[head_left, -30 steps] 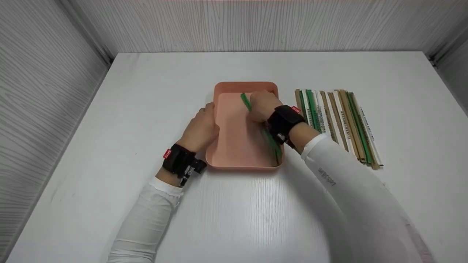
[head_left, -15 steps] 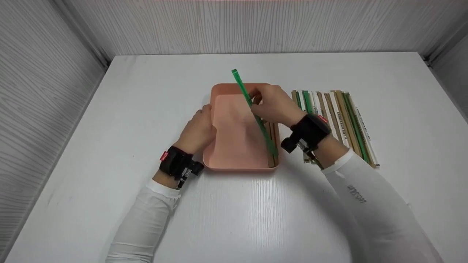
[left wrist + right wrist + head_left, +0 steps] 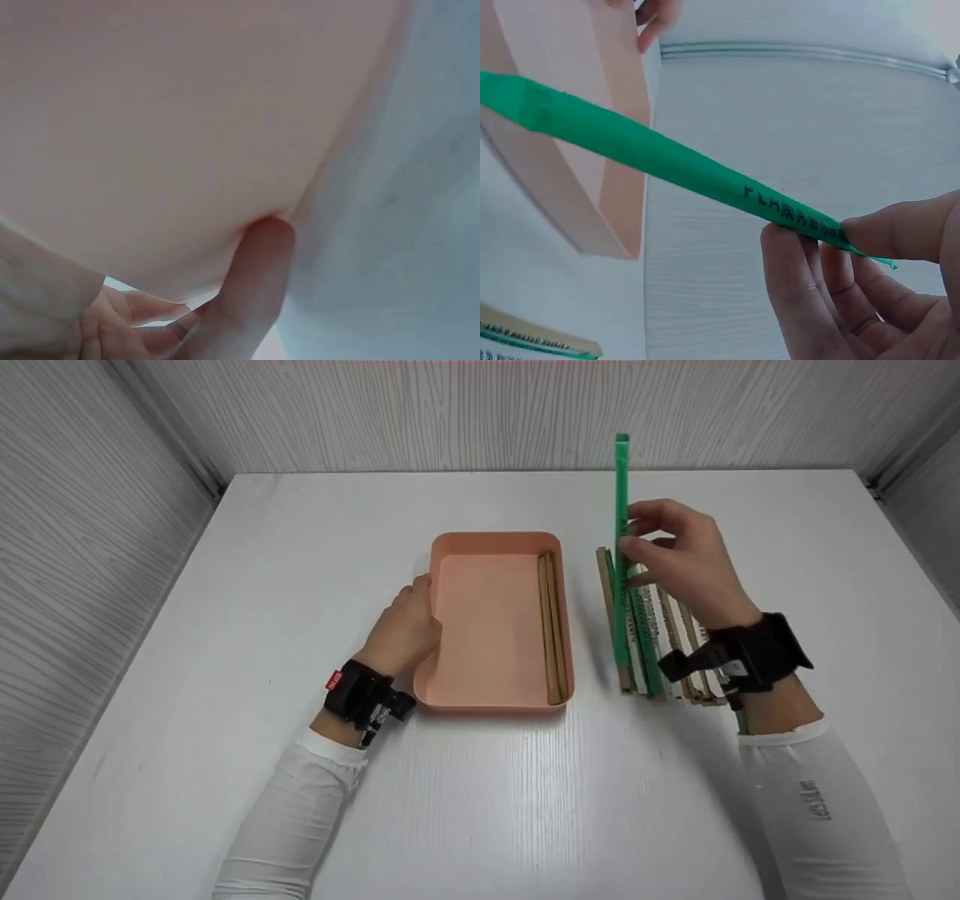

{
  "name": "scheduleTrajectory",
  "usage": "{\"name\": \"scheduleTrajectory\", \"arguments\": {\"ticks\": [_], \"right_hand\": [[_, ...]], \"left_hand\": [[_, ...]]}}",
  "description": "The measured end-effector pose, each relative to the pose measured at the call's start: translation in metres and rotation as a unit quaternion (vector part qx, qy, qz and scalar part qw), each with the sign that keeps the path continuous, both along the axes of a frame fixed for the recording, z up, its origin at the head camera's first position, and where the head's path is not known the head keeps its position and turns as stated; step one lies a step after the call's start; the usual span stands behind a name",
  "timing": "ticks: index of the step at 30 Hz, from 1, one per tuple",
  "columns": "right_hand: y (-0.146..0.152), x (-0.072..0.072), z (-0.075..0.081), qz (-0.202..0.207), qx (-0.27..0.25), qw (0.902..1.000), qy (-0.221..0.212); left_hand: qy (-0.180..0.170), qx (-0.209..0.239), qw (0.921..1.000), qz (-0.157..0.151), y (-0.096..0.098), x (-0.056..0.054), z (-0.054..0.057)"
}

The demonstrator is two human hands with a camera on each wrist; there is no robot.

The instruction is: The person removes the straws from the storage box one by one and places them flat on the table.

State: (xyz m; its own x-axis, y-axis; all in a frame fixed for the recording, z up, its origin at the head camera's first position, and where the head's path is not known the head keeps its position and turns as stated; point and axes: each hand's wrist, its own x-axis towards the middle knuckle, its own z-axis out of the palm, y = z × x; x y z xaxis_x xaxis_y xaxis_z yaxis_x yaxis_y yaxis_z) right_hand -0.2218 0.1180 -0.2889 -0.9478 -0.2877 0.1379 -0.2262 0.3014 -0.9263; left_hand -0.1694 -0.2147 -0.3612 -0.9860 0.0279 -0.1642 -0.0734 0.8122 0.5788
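My right hand [image 3: 686, 555] pinches a green wrapped straw [image 3: 621, 495] between thumb and fingers. It holds the straw raised, near the left end of a row of wrapped straws [image 3: 646, 660]. Dark printing runs along the green wrapper [image 3: 660, 154] in the right wrist view. My left hand [image 3: 401, 626] grips the left side of a pink tray [image 3: 495, 708]; the left wrist view has a fingertip [image 3: 266, 240] pressed against the tray's wall. Two brown wrapped straws [image 3: 553, 637] lie lengthwise inside the tray, along its right wall.
The row right of the tray mixes brown, white and green wrapped straws, partly covered by my right hand and wrist camera [image 3: 742, 656]. A white tabletop [image 3: 480, 795] carries everything. Behind it rises a grey wood-grain panel [image 3: 420, 420], with another panel [image 3: 90, 547] at the left.
My right hand has lifted the green straw out of the tray and carried it right, turning it nearly straight up and down in the head view. The left hand has stayed at the tray.
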Motion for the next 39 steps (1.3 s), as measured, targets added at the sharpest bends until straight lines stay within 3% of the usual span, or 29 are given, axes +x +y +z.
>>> {"name": "scheduleTrajectory", "arguments": {"ticks": [10, 19, 26, 39], "right_hand": [[0.047, -0.013, -0.027, -0.025, 0.015, 0.9973, -0.068], [0.060, -0.022, -0.042, -0.020, 0.129, 0.9843, -0.120], [0.059, -0.023, -0.048, -0.022, 0.194, 0.9745, -0.110], [0.052, -0.023, -0.056, -0.021, 0.222, 0.9692, -0.104]], "left_hand": [[0.000, 0.008, 1.0000, 0.003, -0.001, 0.000, 0.000], [-0.006, 0.009, 0.9999, 0.005, -0.002, 0.001, 0.002], [-0.008, 0.000, 1.0000, 0.004, 0.000, 0.001, 0.003], [-0.002, -0.007, 1.0000, 0.000, 0.000, 0.001, 0.003]]}}
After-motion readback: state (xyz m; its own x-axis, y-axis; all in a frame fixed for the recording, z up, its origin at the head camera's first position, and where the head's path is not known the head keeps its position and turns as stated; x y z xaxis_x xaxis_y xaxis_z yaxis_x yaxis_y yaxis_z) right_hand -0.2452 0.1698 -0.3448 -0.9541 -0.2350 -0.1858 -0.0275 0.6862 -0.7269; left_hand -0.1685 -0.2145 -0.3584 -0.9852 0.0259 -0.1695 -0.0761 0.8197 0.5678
